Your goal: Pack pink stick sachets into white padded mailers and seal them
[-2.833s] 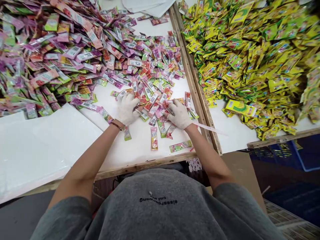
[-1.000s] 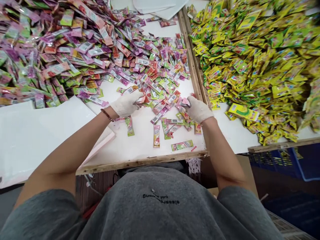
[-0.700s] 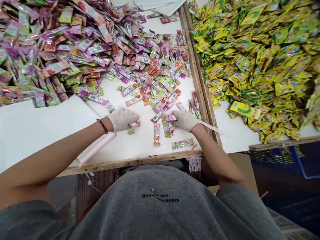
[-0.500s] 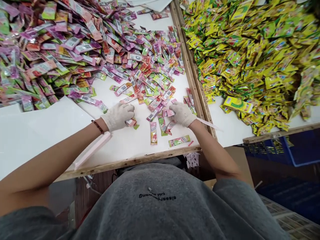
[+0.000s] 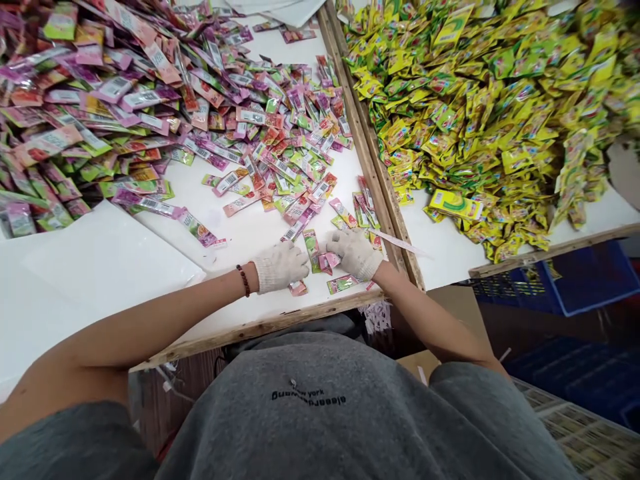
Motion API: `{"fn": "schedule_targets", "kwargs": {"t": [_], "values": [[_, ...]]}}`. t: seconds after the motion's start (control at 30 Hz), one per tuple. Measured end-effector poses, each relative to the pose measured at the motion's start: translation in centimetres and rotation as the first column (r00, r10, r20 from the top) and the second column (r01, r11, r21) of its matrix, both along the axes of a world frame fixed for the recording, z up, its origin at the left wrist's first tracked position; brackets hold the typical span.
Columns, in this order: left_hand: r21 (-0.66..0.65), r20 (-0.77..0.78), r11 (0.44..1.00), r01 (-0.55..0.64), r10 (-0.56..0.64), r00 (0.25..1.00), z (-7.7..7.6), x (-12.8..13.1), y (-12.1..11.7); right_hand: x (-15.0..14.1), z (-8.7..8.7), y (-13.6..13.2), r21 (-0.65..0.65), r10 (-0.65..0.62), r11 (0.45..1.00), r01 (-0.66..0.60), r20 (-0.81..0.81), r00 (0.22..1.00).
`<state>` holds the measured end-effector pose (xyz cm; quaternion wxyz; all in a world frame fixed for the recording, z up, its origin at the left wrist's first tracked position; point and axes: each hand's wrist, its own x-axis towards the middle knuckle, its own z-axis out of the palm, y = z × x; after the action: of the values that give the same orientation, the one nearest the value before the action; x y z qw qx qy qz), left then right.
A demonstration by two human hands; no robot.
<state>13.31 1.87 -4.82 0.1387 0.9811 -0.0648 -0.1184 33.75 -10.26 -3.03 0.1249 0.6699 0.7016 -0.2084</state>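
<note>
Both my hands wear whitish knit gloves. My left hand [image 5: 283, 268] is closed low over the white tabletop, its fingers curled over a small stick packet [image 5: 299, 288] that pokes out below them. To its right, my right hand [image 5: 356, 255] is closed with a pink stick packet [image 5: 329, 261] at its fingertips. A green stick packet [image 5: 311, 249] lies between the hands. Another green and pink packet [image 5: 342, 285] rests flat near the table edge, just below my right hand. Beyond them spreads a loose group of stick packets [image 5: 295, 163], with pink, green, purple and red wrappers.
A large heap of stick packets [image 5: 115, 87] covers the back left. A wooden divider [image 5: 367, 140] separates it from a heap of yellow packets [image 5: 480, 120]. White sheets [image 5: 75, 267] lie at left. Blue crates [image 5: 590, 277] stand below the right edge, a cardboard box [image 5: 463, 313] nearer.
My left hand has moved right and nearer the table edge, closer to my right hand. My right hand has come slightly toward me. The view has shifted a little.
</note>
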Motion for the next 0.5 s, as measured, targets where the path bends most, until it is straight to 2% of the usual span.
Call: {"fn": "schedule_targets", "kwargs": {"t": [0.07, 0.13, 0.2, 0.27, 0.33, 0.4, 0.43, 0.5], "values": [[-0.032, 0.027, 0.999, 0.015, -0.014, 1.000, 0.2, -0.3, -0.1, 0.4, 0.2, -0.3, 0.065, -0.059, 0.996, 0.062, -0.049, 0.997], [-0.066, -0.001, 0.998, -0.016, 0.015, 1.000, 1.0, -0.5, -0.1, 1.4, 0.4, -0.3, 0.112, -0.225, 0.964, 0.243, -0.150, 0.963], [-0.083, -0.055, 0.982, -0.170, 0.166, 0.985, 2.0, -0.3, -0.1, 2.7, 0.4, 0.3, 0.123, -0.440, 0.870, 0.477, -0.244, 0.865], [-0.077, -0.087, 0.916, -0.394, 0.387, 0.918, 2.8, 0.7, 0.2, 4.0, 0.1, 1.5, 0.124, -0.586, 0.765, 0.632, -0.275, 0.762], [-0.067, -0.106, 0.813, -0.578, 0.571, 0.814, 2.9, 2.4, 0.7, 4.9, -0.3, 3.1, 0.127, -0.655, 0.713, 0.690, -0.231, 0.720], [-0.051, -0.113, 0.722, -0.690, 0.682, 0.722, 2.6, 4.3, 1.4, 5.3, -0.7, 4.7, 0.110, -0.685, 0.705, 0.700, -0.152, 0.713], [-0.043, -0.108, 0.692, -0.720, 0.713, 0.692, 2.3, 5.1, 1.7, 5.4, -0.8, 5.4, 0.090, -0.694, 0.706, 0.702, -0.108, 0.712], [-0.043, -0.088, 0.691, -0.721, 0.716, 0.692, 1.7, 6.2, 2.6, 5.3, -1.0, 6.4, 0.043, -0.697, 0.715, 0.698, -0.033, 0.717]]}}
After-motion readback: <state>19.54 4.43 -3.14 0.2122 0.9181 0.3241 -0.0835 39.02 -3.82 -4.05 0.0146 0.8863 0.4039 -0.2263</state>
